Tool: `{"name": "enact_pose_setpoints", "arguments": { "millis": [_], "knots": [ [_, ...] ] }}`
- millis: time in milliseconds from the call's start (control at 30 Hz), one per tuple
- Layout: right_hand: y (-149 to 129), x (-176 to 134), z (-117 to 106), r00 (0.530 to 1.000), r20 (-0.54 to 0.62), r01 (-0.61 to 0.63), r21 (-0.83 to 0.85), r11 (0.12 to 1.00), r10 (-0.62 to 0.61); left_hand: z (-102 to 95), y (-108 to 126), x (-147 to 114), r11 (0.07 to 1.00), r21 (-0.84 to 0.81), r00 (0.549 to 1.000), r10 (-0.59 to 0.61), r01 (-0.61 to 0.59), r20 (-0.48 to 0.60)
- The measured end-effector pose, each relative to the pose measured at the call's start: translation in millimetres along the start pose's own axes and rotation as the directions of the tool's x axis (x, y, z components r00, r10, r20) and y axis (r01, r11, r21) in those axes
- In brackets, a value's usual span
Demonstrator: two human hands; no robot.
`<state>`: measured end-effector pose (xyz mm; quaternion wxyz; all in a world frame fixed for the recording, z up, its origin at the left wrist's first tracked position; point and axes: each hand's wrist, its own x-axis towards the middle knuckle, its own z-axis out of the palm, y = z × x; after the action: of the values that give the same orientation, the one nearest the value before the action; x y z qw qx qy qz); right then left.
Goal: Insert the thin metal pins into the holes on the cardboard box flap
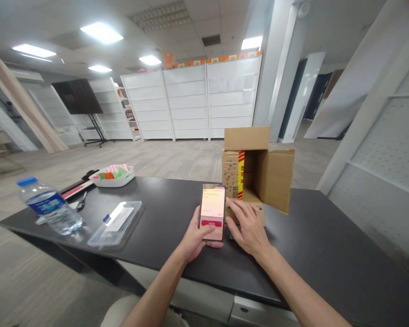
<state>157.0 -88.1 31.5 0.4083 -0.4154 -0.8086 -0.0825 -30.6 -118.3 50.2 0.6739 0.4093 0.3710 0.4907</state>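
A smartphone (212, 206) with a lit screen rests upright in my left hand (194, 238), whose thumb lies over the lower part of the screen by a red button. Beside the phone's right edge is my right hand (247, 225), fingers apart and holding nothing. Behind that hand stands a cardboard box (231, 170) with its open side facing me and its flaps folded out. Red and yellow tape runs down the box. My right hand hides part of its lower flap, and I cannot tell whether they touch.
The black table (170, 200) also bears a water bottle (51, 206), a clear plastic case (117, 225) and a white basket (114, 177) of colourful items on the left. Dark and red long items (77, 188) lie behind the bottle. White shelving (187, 102) stands beyond.
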Motion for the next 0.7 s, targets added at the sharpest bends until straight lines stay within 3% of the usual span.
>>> {"name": "enact_pose_setpoints", "arguments": {
  "millis": [133,533,700],
  "knots": [
    [-8.1,7.3,-1.1,0.999,0.026,0.026,-0.003,1.0,-0.026,0.3,-0.7,-0.5,1.0,0.006,1.0,0.0,0.0,-0.006],
    [-19.2,16.1,5.2,0.999,-0.015,-0.049,-0.033,0.998,0.049,-2.4,-3.2,0.4,1.0,-0.021,0.999,0.009,-0.008,0.036],
    [-16.5,11.0,8.9,0.997,-0.033,-0.068,0.038,0.997,0.069,-0.2,-0.3,-0.7,1.0,-0.009,1.0,-0.012,0.012,0.001]
  ]
}}
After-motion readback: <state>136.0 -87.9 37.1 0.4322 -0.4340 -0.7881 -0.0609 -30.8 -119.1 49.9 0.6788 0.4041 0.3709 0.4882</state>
